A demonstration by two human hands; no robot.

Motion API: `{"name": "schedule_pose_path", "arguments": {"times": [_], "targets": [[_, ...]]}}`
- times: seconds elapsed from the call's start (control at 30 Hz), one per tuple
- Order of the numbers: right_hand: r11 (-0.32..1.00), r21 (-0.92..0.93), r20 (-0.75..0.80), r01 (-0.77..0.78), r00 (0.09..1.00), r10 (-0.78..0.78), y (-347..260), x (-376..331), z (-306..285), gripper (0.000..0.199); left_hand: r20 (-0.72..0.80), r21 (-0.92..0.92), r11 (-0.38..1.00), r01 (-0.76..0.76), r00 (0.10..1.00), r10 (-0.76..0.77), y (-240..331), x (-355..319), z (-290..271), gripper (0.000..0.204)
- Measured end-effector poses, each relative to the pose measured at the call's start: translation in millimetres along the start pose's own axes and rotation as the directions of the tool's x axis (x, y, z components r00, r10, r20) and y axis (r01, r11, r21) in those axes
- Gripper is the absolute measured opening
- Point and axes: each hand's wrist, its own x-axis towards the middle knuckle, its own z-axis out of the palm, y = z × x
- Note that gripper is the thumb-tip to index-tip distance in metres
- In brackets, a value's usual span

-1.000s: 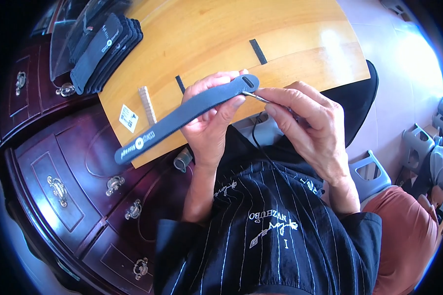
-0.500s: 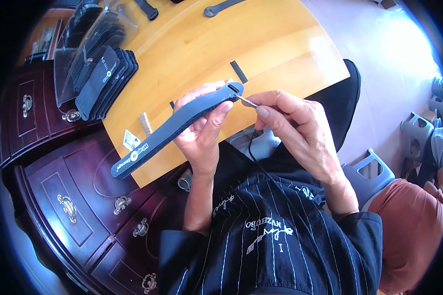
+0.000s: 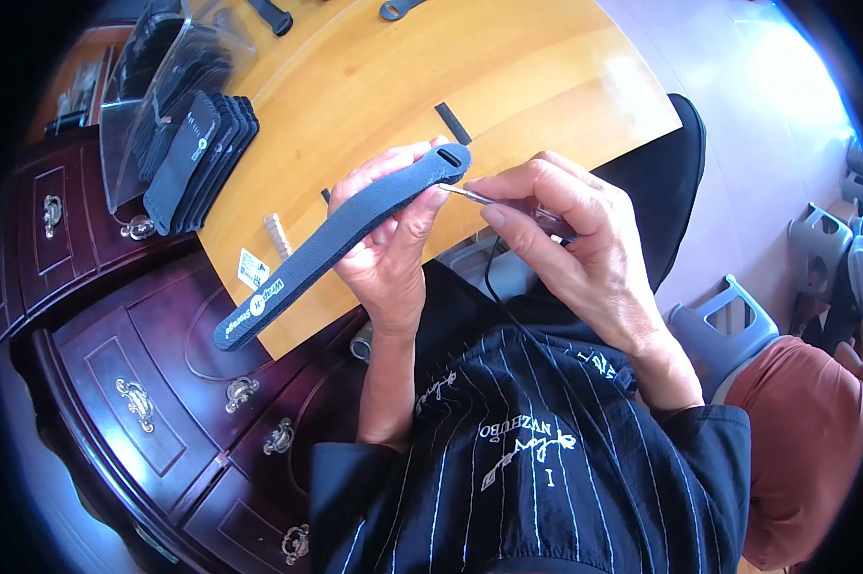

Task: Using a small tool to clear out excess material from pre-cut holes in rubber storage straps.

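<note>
My left hand grips a long dark grey-blue fabric strap near its far end, thumb on the near side and fingers behind. That rounded end has an oval slot; the other end, with pale printing, slants down to the left over the table's edge. In my right hand a slim tool with a thin metal tip is pinched between thumb and fingers. Its tip meets the strap's lower edge beside my left thumb, below the slot; whether it touches I cannot tell. A black cord hangs below my right hand.
On the yellow wooden table lie a short black strip, a white label and a pale ridged stick. A stack of dark straps leans by a clear plastic bin. Dark drawers stand left, a grey stool right.
The tool's tip has moved from beside the slot down and left along the strap's edge toward my left thumb. The strap's end has tilted slightly. The whole view has shifted a little.
</note>
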Motion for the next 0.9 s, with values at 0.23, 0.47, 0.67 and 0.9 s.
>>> {"name": "schedule_pose_path", "arguments": {"times": [0.23,0.47,0.67,0.9], "targets": [[0.997,-0.072,0.015,0.003,1.000,-0.002,-0.2,1.6,-2.0,0.016,0.008,-0.014,1.000,0.024,1.000,-0.023,-3.6,-1.8,-1.4,0.034],[1.000,-0.028,0.026,-0.015,1.000,0.015,-3.8,3.7,-2.3,0.018,0.008,-0.027,0.999,0.017,1.000,-0.017,-0.5,0.9,-1.3,0.034],[1.000,-0.013,0.019,-0.010,1.000,0.010,0.9,3.5,-0.4,0.018,0.015,-0.005,1.000,0.021,1.000,-0.021,-5.4,-0.6,-3.4,0.034],[0.994,0.058,-0.005,-0.089,0.996,0.090,0.7,2.8,4.7,0.019,0.024,0.030,1.000,-0.003,1.000,0.002,-6.3,0.4,-2.6,0.034]]}}
